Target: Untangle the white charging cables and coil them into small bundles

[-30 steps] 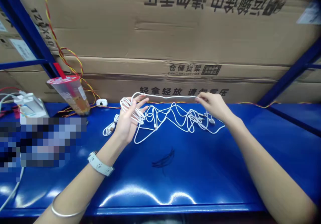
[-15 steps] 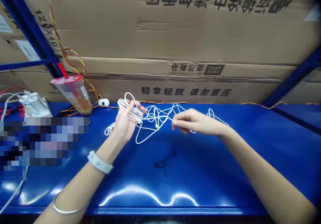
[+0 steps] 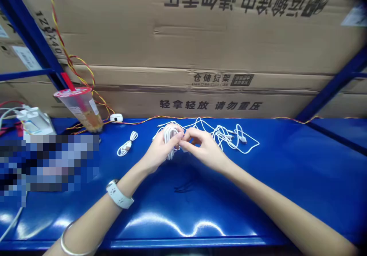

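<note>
My left hand (image 3: 160, 145) is closed around a coiled white cable (image 3: 171, 136) above the blue surface (image 3: 218, 202). Touching the coil's right side, my right hand (image 3: 200, 143) pinches at the cable near my left thumb; the exact part between its fingertips is hidden. Loose white cables (image 3: 226, 135) lie tangled behind and to the right of my right hand. A small bundled white cable (image 3: 126, 145) rests to the left of my left hand. Several thin black ties (image 3: 184, 188) lie on the surface in front of my hands.
A drink cup (image 3: 82, 108) with a red straw leans at the left, beside a small white case (image 3: 116, 118). Farther left stands a white device (image 3: 36, 122). Cardboard boxes (image 3: 183, 49) form the back, with a red-yellow wire (image 3: 160, 117) along their base.
My left hand has moved right with the coil, and my right hand has moved left to meet it. The stretch of cable between them is gathered in, and the small bundle is uncovered.
</note>
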Tool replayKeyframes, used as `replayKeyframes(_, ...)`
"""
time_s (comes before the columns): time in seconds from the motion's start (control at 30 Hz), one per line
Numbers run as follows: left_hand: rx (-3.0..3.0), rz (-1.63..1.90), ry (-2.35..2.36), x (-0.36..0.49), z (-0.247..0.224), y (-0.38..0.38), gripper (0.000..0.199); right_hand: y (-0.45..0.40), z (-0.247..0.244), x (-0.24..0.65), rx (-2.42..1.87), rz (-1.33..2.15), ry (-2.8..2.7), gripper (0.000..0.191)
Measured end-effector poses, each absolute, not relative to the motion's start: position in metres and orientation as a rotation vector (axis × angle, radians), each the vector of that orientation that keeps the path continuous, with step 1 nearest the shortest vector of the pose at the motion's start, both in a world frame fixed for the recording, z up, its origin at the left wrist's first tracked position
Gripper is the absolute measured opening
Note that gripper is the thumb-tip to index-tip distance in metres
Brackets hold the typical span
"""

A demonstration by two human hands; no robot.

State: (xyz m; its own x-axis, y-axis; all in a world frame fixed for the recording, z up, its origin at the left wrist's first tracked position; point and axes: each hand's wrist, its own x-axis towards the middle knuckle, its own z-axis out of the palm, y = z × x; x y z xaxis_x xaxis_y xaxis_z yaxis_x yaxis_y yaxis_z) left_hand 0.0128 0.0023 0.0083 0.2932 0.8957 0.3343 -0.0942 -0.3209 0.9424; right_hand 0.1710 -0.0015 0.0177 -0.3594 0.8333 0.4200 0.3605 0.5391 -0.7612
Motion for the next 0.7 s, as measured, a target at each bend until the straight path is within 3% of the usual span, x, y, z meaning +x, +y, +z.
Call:
replayKeyframes(0.23, 1.361, 1.316, 0.744, 0.012, 0.013, 0.002, 0.026, -0.001, 0.023, 0.178, -1.022, 0.499, -1.88, 0.021)
replayKeyframes(0.37, 1.484, 1.002, 0.771, 0.007, 0.013, 0.0, 0.025, -0.004, 0.032, 0.182, -0.938, 0.407, -2.0, 0.03)
replayKeyframes(0.5, 1.638, 0.718, 0.786, 0.008, 0.011, -0.004, 0.022, -0.007, 0.036, 0.182, -0.849, 0.431, -2.169, 0.024)
replayKeyframes(0.7, 1.639, 0.604, 0.771, 0.007, 0.012, -0.004, 0.029, -0.002, 0.041, 0.19, -0.892, 0.404, -2.238, 0.022)
